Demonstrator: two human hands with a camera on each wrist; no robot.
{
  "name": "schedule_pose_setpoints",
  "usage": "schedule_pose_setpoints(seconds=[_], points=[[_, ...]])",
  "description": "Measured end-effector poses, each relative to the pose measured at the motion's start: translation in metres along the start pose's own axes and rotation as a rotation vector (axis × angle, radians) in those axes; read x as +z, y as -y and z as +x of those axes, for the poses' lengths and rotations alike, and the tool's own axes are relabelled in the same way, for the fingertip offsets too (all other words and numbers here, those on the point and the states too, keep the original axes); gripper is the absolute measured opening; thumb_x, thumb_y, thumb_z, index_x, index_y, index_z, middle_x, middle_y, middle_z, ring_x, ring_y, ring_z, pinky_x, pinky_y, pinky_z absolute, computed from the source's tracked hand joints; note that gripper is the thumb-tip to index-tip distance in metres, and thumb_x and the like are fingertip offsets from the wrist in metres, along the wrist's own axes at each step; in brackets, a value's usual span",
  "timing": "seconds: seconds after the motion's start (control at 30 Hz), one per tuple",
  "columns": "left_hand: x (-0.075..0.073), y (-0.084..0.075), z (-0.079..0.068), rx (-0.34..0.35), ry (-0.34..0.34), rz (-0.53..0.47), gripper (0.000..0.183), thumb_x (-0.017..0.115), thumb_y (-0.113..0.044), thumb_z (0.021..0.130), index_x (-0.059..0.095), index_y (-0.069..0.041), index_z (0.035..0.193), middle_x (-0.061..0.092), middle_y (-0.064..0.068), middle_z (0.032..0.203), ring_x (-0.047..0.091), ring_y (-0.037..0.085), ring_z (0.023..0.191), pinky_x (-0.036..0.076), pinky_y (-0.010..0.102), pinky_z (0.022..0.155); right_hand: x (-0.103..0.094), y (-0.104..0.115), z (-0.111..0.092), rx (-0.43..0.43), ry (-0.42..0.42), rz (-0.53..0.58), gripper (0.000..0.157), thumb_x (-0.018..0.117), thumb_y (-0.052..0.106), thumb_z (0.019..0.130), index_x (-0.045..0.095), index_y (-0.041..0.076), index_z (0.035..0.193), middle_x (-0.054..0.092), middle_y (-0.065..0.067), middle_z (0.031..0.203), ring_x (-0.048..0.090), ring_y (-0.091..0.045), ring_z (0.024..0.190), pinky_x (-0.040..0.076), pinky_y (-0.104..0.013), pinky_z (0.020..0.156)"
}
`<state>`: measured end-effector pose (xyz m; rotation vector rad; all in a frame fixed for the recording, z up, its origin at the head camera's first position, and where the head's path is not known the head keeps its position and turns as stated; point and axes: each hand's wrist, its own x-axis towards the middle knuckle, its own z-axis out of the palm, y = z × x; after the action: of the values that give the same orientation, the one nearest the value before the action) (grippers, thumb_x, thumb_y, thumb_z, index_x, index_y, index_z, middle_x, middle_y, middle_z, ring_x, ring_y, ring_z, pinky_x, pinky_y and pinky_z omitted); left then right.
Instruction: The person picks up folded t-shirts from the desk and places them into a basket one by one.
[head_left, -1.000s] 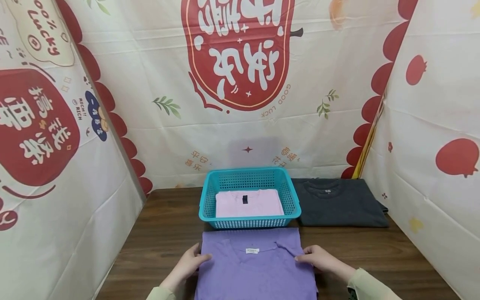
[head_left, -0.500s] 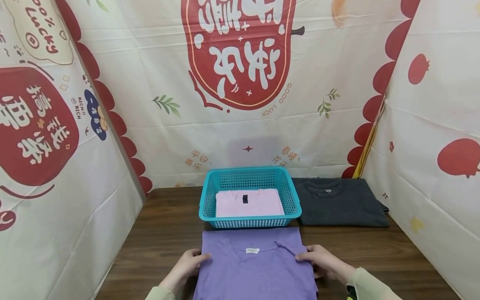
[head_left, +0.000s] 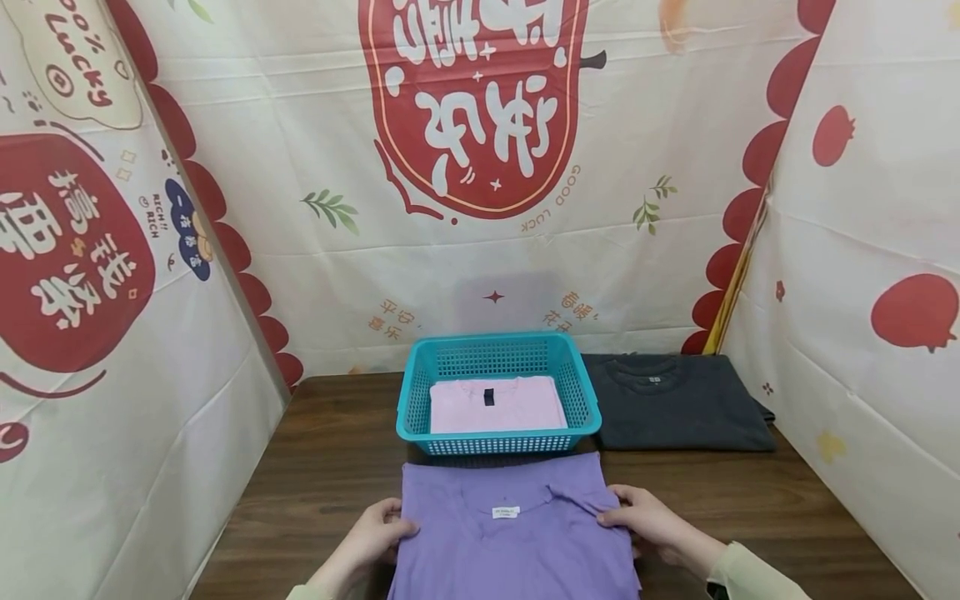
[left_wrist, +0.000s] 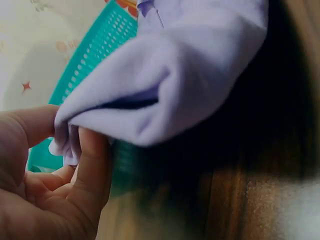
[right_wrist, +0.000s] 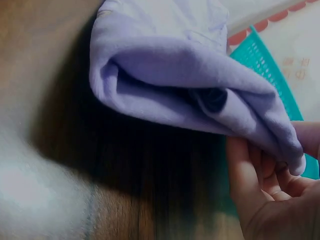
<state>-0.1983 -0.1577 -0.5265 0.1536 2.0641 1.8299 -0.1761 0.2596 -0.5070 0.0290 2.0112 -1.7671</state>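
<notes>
1. Purple shirt (head_left: pixel 513 546), folded: between your two hands, on the near side of the teal basket (head_left: pixel 498 438).
2. Your left hand (head_left: pixel 369 533): pinches its left edge.
3. Your right hand (head_left: pixel 651 521): pinches its right edge.

Teal basket (head_left: pixel 498 442) stands ahead of the purple shirt (head_left: pixel 517 554) — room to pass left, over the table (head_left: pixel 337 446)

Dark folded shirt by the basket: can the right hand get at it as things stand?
Probably not without letting go: the right hand pinches the edge of the purple shirt. Otherwise the way looks free, with only bare table between it and the dark shirt.
</notes>
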Motion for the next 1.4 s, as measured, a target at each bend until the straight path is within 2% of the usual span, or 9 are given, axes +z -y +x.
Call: schedule_pose_setpoints(seconds=[0.17, 0.4, 0.63, 0.77, 0.83, 0.93, 1.03, 1.27, 1.4], points=[[0.0, -0.013, -0.017, 0.025, 0.025, 0.02, 0.041, 0.064, -0.011, 0.076, 0.047, 0.008, 0.108, 0.058, 0.004, 0.069, 0.054, 0.011, 0.055, 0.047, 0.027, 0.045, 0.004, 0.009, -0.015, -0.03, 0.038, 0.012, 0.052, 0.061, 0.016, 0.081, 0.04, -0.005, 0.123, 0.058, -0.01, 0.097, 0.059, -0.023, 0.078, 0.05, -0.037, 0.054], [-0.004, -0.042, -0.042, 0.034, 0.059, 0.032, 0.047, 0.066, -0.016, 0.077, 0.045, 0.006, 0.112, 0.058, 0.006, 0.072, 0.056, 0.013, 0.059, 0.049, 0.03, 0.049, 0.007, 0.031, -0.04, -0.075, 0.117, 0.066, 0.048, 0.057, 0.011, 0.083, 0.037, -0.007, 0.123, 0.058, -0.013, 0.099, 0.059, -0.026, 0.083, 0.05, -0.042, 0.064], [-0.009, -0.079, -0.054, 0.089, 0.085, 0.049, 0.048, 0.064, -0.014, 0.079, 0.043, 0.006, 0.117, 0.059, 0.012, 0.081, 0.061, 0.023, 0.066, 0.051, 0.038, 0.054, 0.003, 0.064, -0.058, -0.129, 0.174, 0.058, 0.048, 0.053, 0.008, 0.085, 0.033, -0.008, 0.125, 0.057, -0.017, 0.1, 0.059, -0.028, 0.084, 0.05, -0.043, 0.065], [-0.013, -0.099, -0.054, 0.145, 0.079, 0.085, 0.047, 0.063, -0.013, 0.08, 0.043, 0.005, 0.118, 0.059, 0.013, 0.081, 0.061, 0.024, 0.065, 0.051, 0.038, 0.053, -0.001, 0.085, -0.06, -0.177, 0.176, 0.031, 0.049, 0.054, 0.008, 0.085, 0.031, -0.009, 0.125, 0.055, -0.018, 0.104, 0.058, -0.03, 0.088, 0.049, -0.044, 0.068], [-0.016, -0.107, -0.05, 0.162, 0.066, 0.102, 0.046, 0.063, -0.012, 0.08, 0.043, 0.005, 0.118, 0.058, 0.013, 0.081, 0.06, 0.023, 0.065, 0.051, 0.037, 0.052, -0.004, 0.094, -0.059, -0.204, 0.149, -0.015, 0.048, 0.056, 0.009, 0.084, 0.034, -0.008, 0.124, 0.055, -0.018, 0.103, 0.059, -0.025, 0.082, 0.051, -0.039, 0.064], [-0.021, -0.117, -0.041, 0.17, 0.035, 0.095, 0.046, 0.063, -0.011, 0.08, 0.043, 0.004, 0.119, 0.059, 0.012, 0.082, 0.06, 0.023, 0.068, 0.051, 0.037, 0.055, -0.009, 0.108, -0.054, -0.249, 0.104, -0.072, 0.047, 0.057, 0.01, 0.084, 0.037, -0.007, 0.123, 0.054, -0.019, 0.105, 0.058, -0.022, 0.083, 0.05, -0.037, 0.065], [-0.027, -0.126, -0.027, 0.166, -0.007, 0.086, 0.048, 0.064, -0.011, 0.08, 0.043, 0.005, 0.119, 0.06, 0.011, 0.083, 0.059, 0.021, 0.07, 0.051, 0.036, 0.058, -0.015, 0.122, -0.045, -0.263, 0.066, -0.078, 0.048, 0.058, 0.012, 0.084, 0.037, -0.006, 0.123, 0.052, -0.019, 0.108, 0.057, -0.026, 0.09, 0.049, -0.042, 0.07], [-0.042, -0.149, 0.015, 0.174, -0.068, 0.043, 0.046, 0.064, -0.01, 0.079, 0.043, 0.006, 0.118, 0.06, 0.012, 0.084, 0.059, 0.019, 0.07, 0.05, 0.036, 0.063, -0.028, 0.157, -0.011, -0.234, -0.004, -0.055, 0.057, 0.06, 0.016, 0.083, 0.033, -0.004, 0.129, 0.053, -0.018, 0.107, 0.059, -0.027, 0.084, 0.049, -0.047, 0.067], [-0.049, -0.162, 0.043, 0.208, -0.092, 0.092, 0.044, 0.064, -0.01, 0.078, 0.045, 0.005, 0.116, 0.059, 0.011, 0.081, 0.058, 0.017, 0.066, 0.05, 0.036, 0.062, -0.037, 0.176, 0.013, -0.229, -0.058, -0.07, 0.057, 0.062, 0.017, 0.082, 0.036, -0.006, 0.128, 0.057, -0.014, 0.099, 0.06, -0.023, 0.077, 0.05, -0.044, 0.065]])
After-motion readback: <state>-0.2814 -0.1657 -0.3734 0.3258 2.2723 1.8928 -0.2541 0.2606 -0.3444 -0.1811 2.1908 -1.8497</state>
